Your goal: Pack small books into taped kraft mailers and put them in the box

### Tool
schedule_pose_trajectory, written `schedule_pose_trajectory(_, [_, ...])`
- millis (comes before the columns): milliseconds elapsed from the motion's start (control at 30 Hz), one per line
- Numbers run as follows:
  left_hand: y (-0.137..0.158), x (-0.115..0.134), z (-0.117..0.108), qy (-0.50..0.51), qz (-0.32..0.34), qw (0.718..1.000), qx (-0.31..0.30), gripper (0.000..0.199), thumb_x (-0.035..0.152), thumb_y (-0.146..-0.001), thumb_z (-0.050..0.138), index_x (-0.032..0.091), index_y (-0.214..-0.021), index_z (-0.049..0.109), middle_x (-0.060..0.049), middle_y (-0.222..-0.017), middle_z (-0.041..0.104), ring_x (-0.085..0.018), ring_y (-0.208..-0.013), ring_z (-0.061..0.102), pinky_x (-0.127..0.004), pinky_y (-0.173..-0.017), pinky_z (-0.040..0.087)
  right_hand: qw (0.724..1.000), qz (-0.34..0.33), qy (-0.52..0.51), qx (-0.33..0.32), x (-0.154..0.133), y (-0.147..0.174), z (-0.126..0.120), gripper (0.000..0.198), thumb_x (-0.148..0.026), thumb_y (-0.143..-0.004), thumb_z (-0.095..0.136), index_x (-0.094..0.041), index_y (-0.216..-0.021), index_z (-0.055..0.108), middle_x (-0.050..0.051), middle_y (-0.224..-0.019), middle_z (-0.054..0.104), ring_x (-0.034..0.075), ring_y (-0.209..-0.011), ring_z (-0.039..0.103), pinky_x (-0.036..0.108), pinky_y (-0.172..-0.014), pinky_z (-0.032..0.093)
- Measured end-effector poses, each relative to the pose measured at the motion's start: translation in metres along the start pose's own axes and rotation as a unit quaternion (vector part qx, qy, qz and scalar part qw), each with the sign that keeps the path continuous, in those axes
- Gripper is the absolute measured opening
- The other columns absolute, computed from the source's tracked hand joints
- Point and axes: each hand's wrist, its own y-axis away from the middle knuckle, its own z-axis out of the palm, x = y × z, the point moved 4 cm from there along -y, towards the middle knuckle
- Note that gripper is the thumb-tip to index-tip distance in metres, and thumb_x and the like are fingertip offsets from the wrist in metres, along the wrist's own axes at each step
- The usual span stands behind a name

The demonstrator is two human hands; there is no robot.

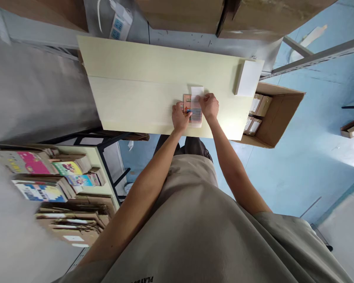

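A small orange card (187, 99) with printed pictures lies on the pale yellow tabletop (135, 100). Over its right part is a thin, translucent white sheet (197, 91), which reaches past the card at top and bottom. My left hand (180, 117) has its fingers curled at the card's left and lower side, thumb resting on the print. At the sheet's right edge my right hand (210, 105) pinches with thumb and fingers bent together. The fingertips of both hands are partly hidden.
A white stack or box (249, 78) sits at the table's right end. Beyond it stands an open cardboard box (286, 118) with packed goods. Books (44, 188) and folded cartons (73, 220) fill a shelf at lower left. A power strip (120, 25) and large cartons (183, 13) border the back.
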Motion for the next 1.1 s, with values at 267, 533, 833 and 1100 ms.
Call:
schedule_pose_trajectory(267, [0.017, 0.017, -0.012, -0.064, 0.092, 0.994, 0.001, 0.042, 0.040, -0.109, 0.084, 0.024, -0.142, 0.064, -0.016, -0.142, 0.067, -0.035, -0.140, 0.069, -0.051, -0.125, 0.056, 0.998, 0.018, 0.062, -0.022, -0.022, -0.008, -0.007, 0.028, -0.040, -0.113, 0.067, -0.025, -0.090, 0.068, 0.015, -0.109, 0.083, 0.033, -0.112, 0.078, 0.053, -0.109, 0.063])
schedule_pose_trajectory(533, [0.064, 0.045, 0.027, -0.120, 0.136, 0.983, -0.029, 0.053, 0.033, -0.094, 0.096, 0.018, -0.133, 0.064, -0.031, -0.164, 0.058, -0.052, -0.169, 0.046, -0.067, -0.134, 0.045, 0.994, 0.020, 0.101, -0.035, -0.030, -0.013, -0.016, 0.034, -0.038, -0.112, 0.069, -0.025, -0.081, 0.066, 0.013, -0.089, 0.078, 0.031, -0.098, 0.077, 0.050, -0.101, 0.064])
schedule_pose_trajectory(833, [0.058, 0.018, 0.029, 0.020, 0.193, 0.981, 0.022, 0.025, 0.021, -0.102, 0.075, 0.023, -0.125, 0.065, -0.023, -0.152, 0.066, -0.041, -0.162, 0.056, -0.063, -0.137, 0.047, 0.934, -0.265, 0.238, -0.024, -0.055, 0.016, -0.050, 0.045, -0.040, -0.121, 0.046, -0.020, -0.151, 0.073, 0.022, -0.158, 0.073, 0.039, -0.157, 0.064, 0.064, -0.128, 0.055])
schedule_pose_trajectory(1100, [0.070, -0.002, 0.004, 0.173, 0.178, 0.965, 0.079, 0.029, 0.051, -0.117, 0.064, 0.024, -0.123, 0.075, -0.018, -0.133, 0.080, -0.032, -0.132, 0.077, -0.050, -0.121, 0.061, 0.778, -0.427, 0.390, -0.246, -0.083, 0.010, -0.039, 0.050, -0.012, -0.110, 0.050, -0.019, -0.149, 0.081, 0.010, -0.173, 0.069, 0.032, -0.170, 0.054, 0.059, -0.148, 0.032])
